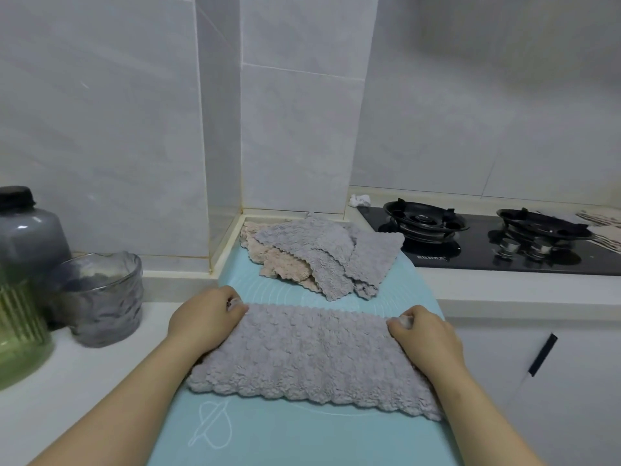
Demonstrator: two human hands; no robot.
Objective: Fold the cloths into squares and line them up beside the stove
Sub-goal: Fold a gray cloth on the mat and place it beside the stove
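1. The grey cloth point(312, 354) lay flat on a pale blue mat point(302, 438) in the lower middle of the frame. It formed a wide rectangle with its long side running left to right and a scalloped near edge.
2. The left hand point(205, 321) sat at the cloth's far left corner, fingers curled and grasping the cloth's edge.
3. The right hand point(426, 334) sat at the far right corner, fingers curled down and pinching the edge there. Both forearms came in from the bottom of the frame.
4. A heap of cloths point(322, 253) lay unfolded at the far end of the mat, in the centre of the frame and well apart from the held cloth. Grey pieces were on top, and a pink cloth point(279, 264) showed underneath at the left.
5. The stove point(477, 260), black glass with two burners, stood at centre right, just beside the heap. One grey corner reached close to its left edge.
6. A small white rag point(359, 199) sat behind the stove's far left corner, and a striped cloth point(605, 230) lay at the right edge of the frame.
7. On the white counter point(100, 381) at left were a ribbed glass cup point(104, 297), a grey jar point(27, 230) with a black lid and a green bottle point(16, 331), all close together.
8. A white cabinet door with a dark handle point(542, 354) showed at lower right.
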